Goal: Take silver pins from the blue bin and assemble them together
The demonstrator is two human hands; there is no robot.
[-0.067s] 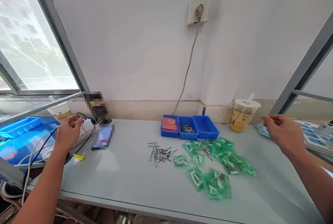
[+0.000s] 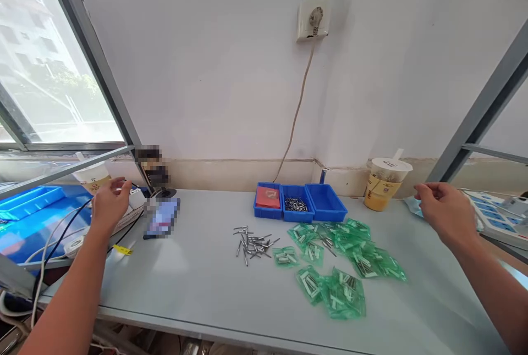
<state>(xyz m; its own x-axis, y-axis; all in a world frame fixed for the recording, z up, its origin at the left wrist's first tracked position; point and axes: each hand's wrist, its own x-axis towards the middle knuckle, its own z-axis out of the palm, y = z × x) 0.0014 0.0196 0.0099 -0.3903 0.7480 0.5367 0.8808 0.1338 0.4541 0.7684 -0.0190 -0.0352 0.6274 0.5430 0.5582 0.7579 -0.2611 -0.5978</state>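
Note:
My left hand is raised at the left end of the table, in front of a drink cup and beside a white power adapter. Its fingers are curled toward the thumb, and nothing shows in them. On the far right my right hand hangs above the table, thumb and fingertips drawn together with nothing visible between them. Between the hands lie a loose pile of metal pins and several green plastic bags with metal parts inside. Neither hand touches these.
Behind the pins stand three blue bins: one with a red packet, one with small metal parts, and an empty bin. A second cup stands by the wall. A phone, cables and a power strip lie toward the sides.
My left hand has shifted very slightly to the right and up. The view has moved a touch; the pins, bags and bins lie as before.

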